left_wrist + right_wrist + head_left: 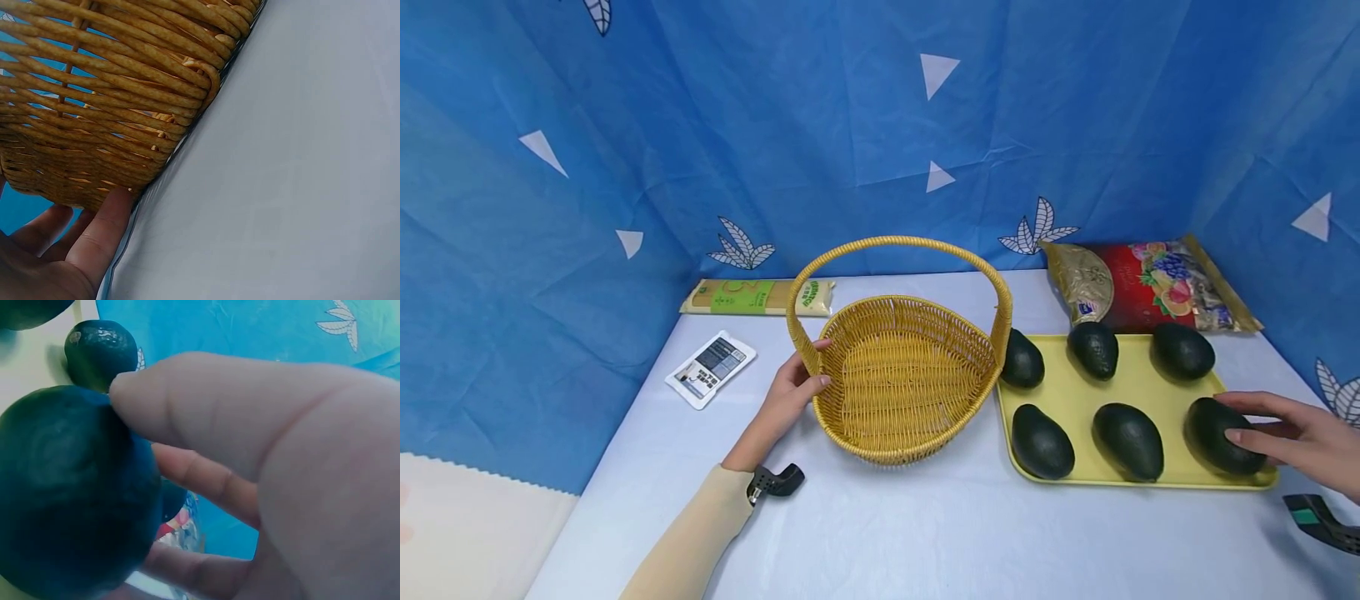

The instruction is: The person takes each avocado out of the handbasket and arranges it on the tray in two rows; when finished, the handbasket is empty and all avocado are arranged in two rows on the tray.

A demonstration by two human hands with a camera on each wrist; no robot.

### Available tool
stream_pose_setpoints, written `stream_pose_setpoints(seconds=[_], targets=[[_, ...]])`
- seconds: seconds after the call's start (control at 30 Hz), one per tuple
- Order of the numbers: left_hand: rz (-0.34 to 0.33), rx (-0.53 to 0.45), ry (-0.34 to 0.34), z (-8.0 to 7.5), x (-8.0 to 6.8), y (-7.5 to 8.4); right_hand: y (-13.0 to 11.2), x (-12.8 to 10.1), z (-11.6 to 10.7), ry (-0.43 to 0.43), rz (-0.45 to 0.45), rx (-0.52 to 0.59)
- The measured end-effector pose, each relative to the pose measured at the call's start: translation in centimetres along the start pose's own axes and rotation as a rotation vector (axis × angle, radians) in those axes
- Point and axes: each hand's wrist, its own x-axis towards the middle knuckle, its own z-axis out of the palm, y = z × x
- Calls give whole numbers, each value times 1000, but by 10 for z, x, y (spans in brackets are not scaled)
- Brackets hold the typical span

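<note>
A woven wicker basket [910, 387] with a tall arched handle stands mid-table, its inside bare. My left hand [792, 385] holds its left rim beside the foot of the handle. From the left wrist view, the fingers [103, 234] lie against the woven outer wall. Over on the right, my right hand [1300, 433] grips a dark green avocado [1217, 437] at the front right of a yellow tray [1067, 396]. In the right wrist view the thumb [147, 403] presses one side of this avocado, with fingers round the other side, partly hidden behind it.
Several more avocados [1127, 442] lie on the tray, one close against the basket's right side. Behind the tray lies a red and gold fruit-printed bag [1157, 283]. A noodle packet [745, 297] and a small white pouch [711, 369] lie left. Blue cloth hangs behind.
</note>
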Motion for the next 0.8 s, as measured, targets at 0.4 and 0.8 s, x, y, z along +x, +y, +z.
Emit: stream_pose_setpoints(seconds=[0.4, 0.8], targets=[[0, 7, 3, 1, -1, 2, 9, 2, 2, 24, -28, -2], [-8, 20, 7, 0, 0, 0, 29, 5, 5, 74, 31, -22]])
